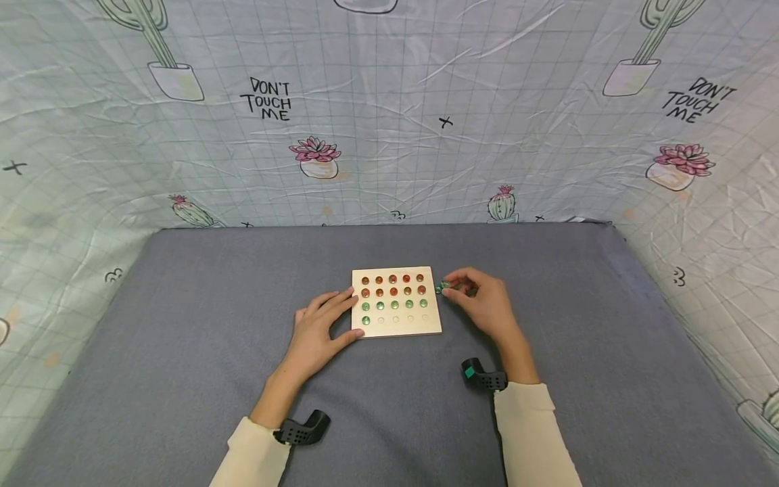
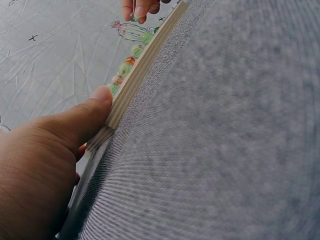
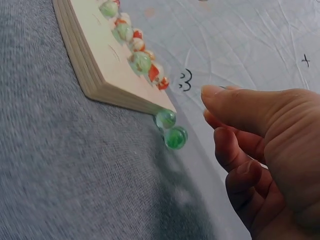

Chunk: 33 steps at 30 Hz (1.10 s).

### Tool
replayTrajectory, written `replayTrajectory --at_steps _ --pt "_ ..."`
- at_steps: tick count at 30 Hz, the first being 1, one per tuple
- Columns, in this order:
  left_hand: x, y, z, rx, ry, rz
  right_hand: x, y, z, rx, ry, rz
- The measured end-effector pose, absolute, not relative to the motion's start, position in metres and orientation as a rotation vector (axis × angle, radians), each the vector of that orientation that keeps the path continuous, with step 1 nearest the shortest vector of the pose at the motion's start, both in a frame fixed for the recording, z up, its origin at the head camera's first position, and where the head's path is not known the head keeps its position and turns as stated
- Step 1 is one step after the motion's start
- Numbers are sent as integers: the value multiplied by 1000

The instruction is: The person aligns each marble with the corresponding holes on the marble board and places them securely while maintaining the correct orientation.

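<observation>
Pinching a small glass marble (image 2: 135, 19) at its fingertips, the right hand (image 1: 485, 297) hangs just beyond the right edge of a pale wooden board (image 1: 402, 329). The held marble shows best from the left wrist, between thumb and finger; from the right wrist, the thumb hides nearly all of it. The hand's other fingers are curled.

Near that grip, loose green marbles (image 3: 175, 138) lie on the grey cloth (image 1: 182, 338) at the board's right edge. The right wrist view clearly shows 2 of them, close together; whether another sits behind the lower marble I cannot tell.

The left hand (image 1: 316, 335) is spread, its fingertips touching the board's left edge and its thumb (image 2: 90, 114) resting at the near left corner. It holds no marble that I can see.

Seated in the board are 16 marbles in 4 rows. The 2 far rows carry 5 reddish marbles (image 1: 392, 279) each, 10 in total. The next row nearer the person has 5 green marbles (image 1: 394, 305), and the nearest row has 1 more green at its left end, making 6. To the right of it, 4 hollows (image 1: 395, 319) show as pale rings.
</observation>
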<state>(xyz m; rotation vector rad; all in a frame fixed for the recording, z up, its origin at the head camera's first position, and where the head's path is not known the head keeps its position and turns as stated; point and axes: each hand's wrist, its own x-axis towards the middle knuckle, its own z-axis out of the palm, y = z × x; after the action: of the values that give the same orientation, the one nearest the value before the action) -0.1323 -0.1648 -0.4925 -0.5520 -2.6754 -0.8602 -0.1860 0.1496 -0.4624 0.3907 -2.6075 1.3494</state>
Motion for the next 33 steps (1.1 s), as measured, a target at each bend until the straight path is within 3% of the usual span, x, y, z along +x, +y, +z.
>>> replayTrajectory --at_steps 33 --pt "-134 -166 -492 -544 -2711 -855 -178 106 -456 660 -2605 1337"
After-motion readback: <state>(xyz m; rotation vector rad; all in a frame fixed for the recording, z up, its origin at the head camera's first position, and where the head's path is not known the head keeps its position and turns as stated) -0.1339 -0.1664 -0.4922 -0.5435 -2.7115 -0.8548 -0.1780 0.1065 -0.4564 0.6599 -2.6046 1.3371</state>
